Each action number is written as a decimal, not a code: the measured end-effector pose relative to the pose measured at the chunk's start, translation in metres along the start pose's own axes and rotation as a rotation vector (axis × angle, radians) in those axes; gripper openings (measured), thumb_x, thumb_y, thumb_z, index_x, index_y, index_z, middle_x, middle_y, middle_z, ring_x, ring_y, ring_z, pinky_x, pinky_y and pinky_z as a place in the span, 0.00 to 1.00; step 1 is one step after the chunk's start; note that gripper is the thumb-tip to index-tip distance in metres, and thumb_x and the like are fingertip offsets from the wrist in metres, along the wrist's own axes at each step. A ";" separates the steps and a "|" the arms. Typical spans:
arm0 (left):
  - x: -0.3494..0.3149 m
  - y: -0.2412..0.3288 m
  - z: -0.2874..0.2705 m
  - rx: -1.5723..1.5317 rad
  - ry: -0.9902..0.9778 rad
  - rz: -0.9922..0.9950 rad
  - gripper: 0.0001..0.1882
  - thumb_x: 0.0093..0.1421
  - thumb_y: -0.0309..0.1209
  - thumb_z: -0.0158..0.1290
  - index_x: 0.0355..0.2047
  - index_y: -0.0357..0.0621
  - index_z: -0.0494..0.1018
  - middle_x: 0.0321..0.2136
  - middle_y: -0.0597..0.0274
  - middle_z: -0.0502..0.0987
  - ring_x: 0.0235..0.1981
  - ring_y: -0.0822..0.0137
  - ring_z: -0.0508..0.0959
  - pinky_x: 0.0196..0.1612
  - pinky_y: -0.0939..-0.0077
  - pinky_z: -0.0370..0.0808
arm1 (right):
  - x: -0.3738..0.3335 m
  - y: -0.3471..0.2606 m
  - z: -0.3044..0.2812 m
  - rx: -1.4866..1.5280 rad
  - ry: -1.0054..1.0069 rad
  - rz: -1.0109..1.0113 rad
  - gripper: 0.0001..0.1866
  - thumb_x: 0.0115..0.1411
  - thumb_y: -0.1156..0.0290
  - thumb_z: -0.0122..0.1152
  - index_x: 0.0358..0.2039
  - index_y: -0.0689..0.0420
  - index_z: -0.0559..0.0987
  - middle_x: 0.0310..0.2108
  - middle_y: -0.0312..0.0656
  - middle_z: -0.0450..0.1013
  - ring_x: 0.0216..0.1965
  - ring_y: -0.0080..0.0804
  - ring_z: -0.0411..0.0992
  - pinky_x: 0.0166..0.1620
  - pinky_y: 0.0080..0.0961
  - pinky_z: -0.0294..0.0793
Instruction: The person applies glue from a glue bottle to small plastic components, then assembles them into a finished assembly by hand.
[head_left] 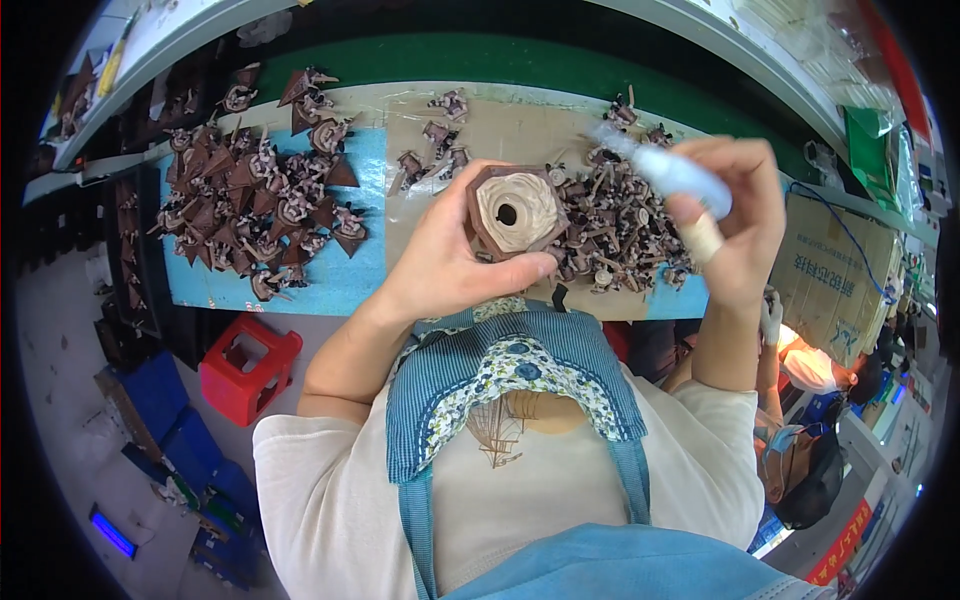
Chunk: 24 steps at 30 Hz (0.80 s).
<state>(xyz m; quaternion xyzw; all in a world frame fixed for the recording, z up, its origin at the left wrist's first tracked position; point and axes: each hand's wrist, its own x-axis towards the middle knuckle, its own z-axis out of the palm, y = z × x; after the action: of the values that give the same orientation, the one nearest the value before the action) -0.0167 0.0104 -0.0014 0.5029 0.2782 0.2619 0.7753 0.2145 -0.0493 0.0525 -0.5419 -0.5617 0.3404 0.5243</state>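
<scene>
In my left hand (440, 240) is a brown six-sided base (522, 208) with a cream, ridged top and a dark hole at its centre. My fingers and thumb wrap round its sides. A small white squeeze bottle (675, 175), blurred by motion, is gripped in my right hand (742, 215), its thin nozzle pointing up and left above the bench. A tan wrap covers my right thumb. Behind the base and below the bottle lies a heap of small brown and cream figurine parts (625, 225).
At left, many brown figurines with pointed pieces (255, 195) pile on a blue mat (365, 250). A few figurines (440, 135) stand at the back middle. A cardboard box (835, 270) sits right of the bench, near another person (810, 365). A red stool (250, 368) is at lower left.
</scene>
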 end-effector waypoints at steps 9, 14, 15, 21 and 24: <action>0.010 0.015 -0.020 0.608 0.143 0.336 0.37 0.46 0.29 0.62 0.54 0.34 0.58 0.46 0.47 0.70 0.48 0.58 0.73 0.51 0.70 0.68 | 0.101 0.026 -0.029 0.099 0.239 -0.230 0.21 0.57 0.78 0.57 0.51 0.68 0.67 0.42 0.48 0.72 0.42 0.35 0.73 0.50 0.28 0.67; 0.011 0.015 -0.021 0.640 0.193 0.409 0.38 0.47 0.28 0.60 0.56 0.33 0.56 0.48 0.46 0.67 0.50 0.56 0.71 0.53 0.68 0.66 | 0.106 0.018 -0.019 0.003 0.142 -0.228 0.21 0.56 0.78 0.58 0.50 0.67 0.68 0.42 0.45 0.71 0.41 0.31 0.72 0.47 0.25 0.69; 0.010 0.014 -0.020 0.641 0.245 0.419 0.37 0.47 0.27 0.60 0.56 0.33 0.56 0.48 0.47 0.67 0.49 0.56 0.71 0.52 0.68 0.67 | 0.098 0.021 -0.015 -0.069 0.043 -0.211 0.24 0.56 0.75 0.60 0.53 0.68 0.67 0.45 0.49 0.71 0.41 0.34 0.73 0.49 0.27 0.68; 0.010 0.016 -0.016 0.707 0.348 0.488 0.37 0.47 0.25 0.60 0.56 0.33 0.57 0.45 0.48 0.67 0.46 0.55 0.71 0.49 0.69 0.69 | 0.033 0.006 0.016 -0.330 -0.111 -0.144 0.17 0.48 0.78 0.66 0.40 0.62 0.76 0.34 0.42 0.75 0.34 0.31 0.74 0.39 0.22 0.72; 0.010 0.017 -0.012 0.745 0.352 0.513 0.37 0.46 0.24 0.61 0.55 0.34 0.57 0.45 0.48 0.66 0.45 0.56 0.71 0.47 0.69 0.69 | 0.021 -0.001 0.023 -0.426 -0.095 -0.249 0.16 0.43 0.80 0.66 0.36 0.61 0.77 0.31 0.44 0.75 0.33 0.37 0.74 0.37 0.26 0.72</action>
<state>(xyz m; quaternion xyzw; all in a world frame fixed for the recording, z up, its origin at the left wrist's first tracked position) -0.0205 0.0308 0.0086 0.7469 0.3469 0.4081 0.3940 0.1953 -0.0254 0.0533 -0.5501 -0.7074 0.1721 0.4091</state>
